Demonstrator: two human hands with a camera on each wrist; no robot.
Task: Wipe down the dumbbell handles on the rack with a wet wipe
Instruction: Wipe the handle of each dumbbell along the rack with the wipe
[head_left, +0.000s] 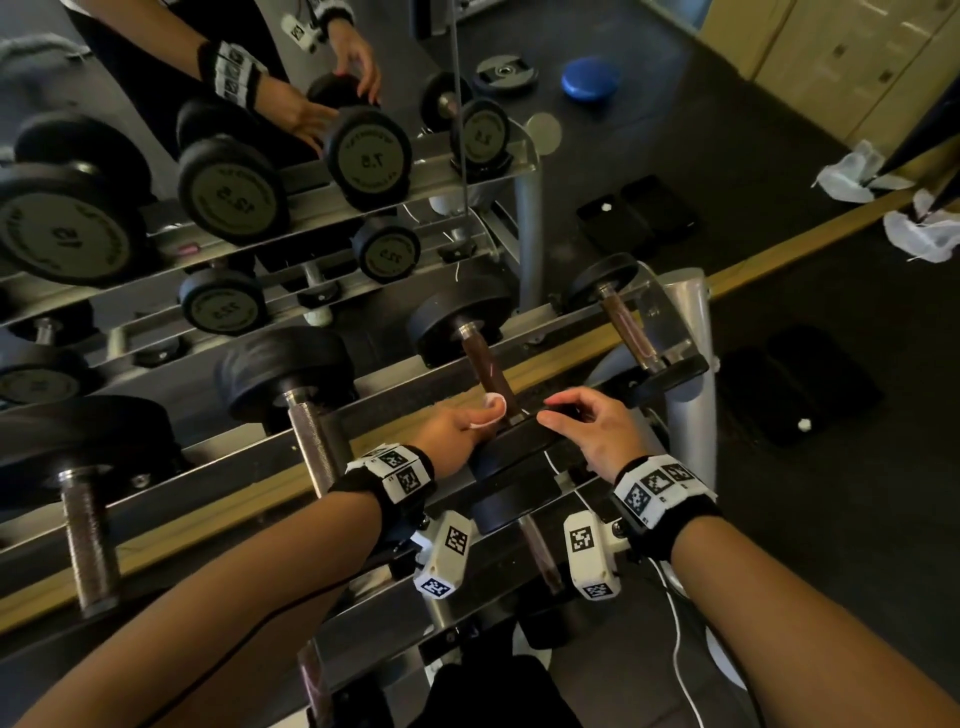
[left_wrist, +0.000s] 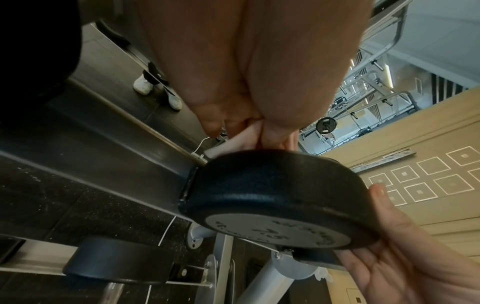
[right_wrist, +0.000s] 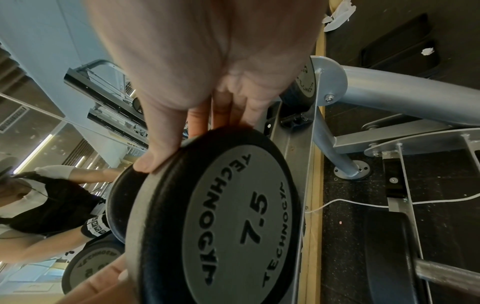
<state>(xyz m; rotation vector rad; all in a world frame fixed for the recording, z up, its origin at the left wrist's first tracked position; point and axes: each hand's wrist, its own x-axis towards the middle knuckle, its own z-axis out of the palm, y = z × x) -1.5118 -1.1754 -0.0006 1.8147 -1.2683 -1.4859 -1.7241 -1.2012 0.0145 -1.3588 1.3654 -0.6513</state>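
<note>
The 7.5 dumbbell lies across the rack's top rails (head_left: 218, 457), its brown handle (head_left: 485, 371) pointing away from me. My right hand (head_left: 566, 413) grips the rim of its near black head (head_left: 519, 441), thumb and fingers curled over the edge; the right wrist view shows the 7.5 dumbbell head (right_wrist: 221, 216) and my right hand (right_wrist: 182, 148) up close. My left hand (head_left: 467, 423) pinches a small folded white wet wipe (head_left: 492, 410) right beside the near end of the handle. In the left wrist view the wet wipe (left_wrist: 233, 144) sits between my fingers just behind the dumbbell head (left_wrist: 272, 195).
More dumbbells rest on the rack: one with a knurled steel handle (head_left: 314, 447) to the left, a bigger one (head_left: 88, 535) further left, a small one (head_left: 631, 332) at the right end. A mirror behind reflects the rack. Crumpled wipes (head_left: 919, 236) lie on the dark floor.
</note>
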